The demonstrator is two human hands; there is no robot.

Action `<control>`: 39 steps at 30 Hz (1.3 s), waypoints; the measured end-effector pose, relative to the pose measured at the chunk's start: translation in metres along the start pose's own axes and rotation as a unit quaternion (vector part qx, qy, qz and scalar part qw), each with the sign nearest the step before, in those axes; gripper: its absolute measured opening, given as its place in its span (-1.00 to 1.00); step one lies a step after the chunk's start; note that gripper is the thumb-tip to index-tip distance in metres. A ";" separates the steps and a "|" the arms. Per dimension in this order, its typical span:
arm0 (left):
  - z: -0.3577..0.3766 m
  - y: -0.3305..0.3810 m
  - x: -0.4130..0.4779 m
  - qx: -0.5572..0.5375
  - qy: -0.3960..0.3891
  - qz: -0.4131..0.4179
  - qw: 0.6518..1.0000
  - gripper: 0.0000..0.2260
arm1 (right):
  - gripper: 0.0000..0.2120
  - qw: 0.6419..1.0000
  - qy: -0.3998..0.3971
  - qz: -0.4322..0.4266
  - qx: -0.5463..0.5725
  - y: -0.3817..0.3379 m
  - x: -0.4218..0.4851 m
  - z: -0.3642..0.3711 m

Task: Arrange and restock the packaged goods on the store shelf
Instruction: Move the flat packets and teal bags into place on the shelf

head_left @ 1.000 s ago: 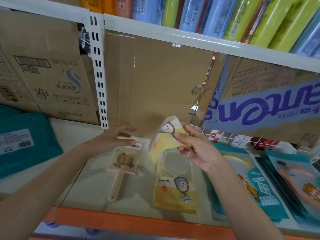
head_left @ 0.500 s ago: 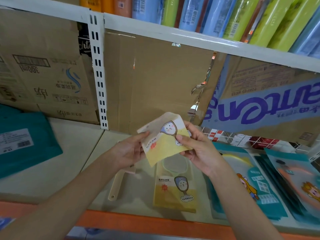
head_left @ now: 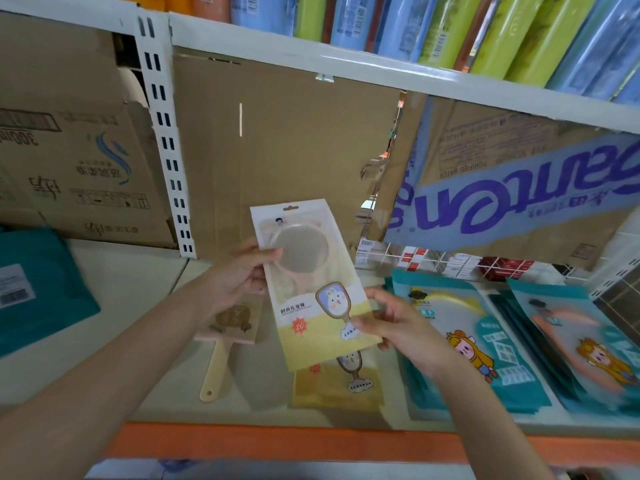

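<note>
Only the one head view here. The mirror packet (head_left: 311, 289) is held in the air, tilted, straight above the flat yellow packet (head_left: 341, 386) already lying on the shelf (head_left: 138, 292). The left hand (head_left: 239, 278) grips its left edge up by the round mirror, thumb across the front and fingers tucked behind. The right hand (head_left: 398, 327) pinches the bottom right corner, so both are closed on it and neither is free. Looks to me like the step is laying it down on its twin. I'd square the printed end to the flat yellow packet first, lower it flat, then let the right hand go last so it doesn't skate off the slick plastic. Room-wise: just left of the flat yellow packet lies a loose pink hand mirror (head_left: 225, 337) with its handle pointing at the front, easy to knock with the left wrist. Just right of it sit the teal packets (head_left: 467, 344), fanned out and close enough to snag an edge. In front of it runs the orange shelf lip (head_left: 277, 441), so don't overhang. Behind it there's a cardboard backing (head_left: 294, 140), and high above it the upper shelf (head_left: 381, 74), leaving plenty of headroom. Farther left of it is bare shelf.
</note>
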State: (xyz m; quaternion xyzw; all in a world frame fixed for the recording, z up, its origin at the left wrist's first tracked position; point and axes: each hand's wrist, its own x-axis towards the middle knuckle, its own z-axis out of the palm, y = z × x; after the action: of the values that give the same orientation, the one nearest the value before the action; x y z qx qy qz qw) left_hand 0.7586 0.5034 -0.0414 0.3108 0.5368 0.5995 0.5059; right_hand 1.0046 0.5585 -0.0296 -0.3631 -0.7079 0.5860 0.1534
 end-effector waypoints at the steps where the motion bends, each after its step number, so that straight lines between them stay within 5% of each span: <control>1: 0.003 -0.006 0.002 0.014 -0.009 -0.010 1.000 -0.79 | -0.80 1.000 0.004 0.006 -0.010 0.005 -0.002 -0.001; 4: 0.014 -0.025 0.008 0.047 -0.023 -0.043 0.998 -0.69 | -0.88 0.999 0.029 0.023 -0.037 0.018 -0.007 -0.001; 8: 0.029 -0.044 0.020 0.095 0.012 -0.062 0.993 -0.66 | -0.76 0.994 0.058 0.052 -0.076 0.038 -0.011 0.001; 26: 0.037 -0.081 0.037 0.214 0.044 -0.028 0.975 -0.67 | -0.65 0.959 0.139 0.108 -0.224 0.070 -0.004 0.011; 35: 0.038 -0.082 0.027 0.314 0.090 0.010 0.945 -0.49 | -0.43 0.966 0.164 0.086 -0.178 0.063 0.012 0.009; 37: 0.040 -0.082 0.021 0.318 0.041 0.011 0.947 -0.48 | -0.50 0.968 0.155 0.092 -0.175 0.060 0.021 0.009; 39: 0.041 -0.082 0.017 0.318 0.032 -0.007 0.948 -0.35 | -0.78 0.963 0.158 0.098 -0.194 0.059 0.030 0.010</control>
State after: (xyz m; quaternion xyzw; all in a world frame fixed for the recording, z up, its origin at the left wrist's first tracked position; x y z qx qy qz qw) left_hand 0.8139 0.5254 -0.1128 0.4324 0.7175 0.4037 0.3677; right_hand 0.9976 0.5752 -0.0941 -0.5415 -0.7355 0.3853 0.1314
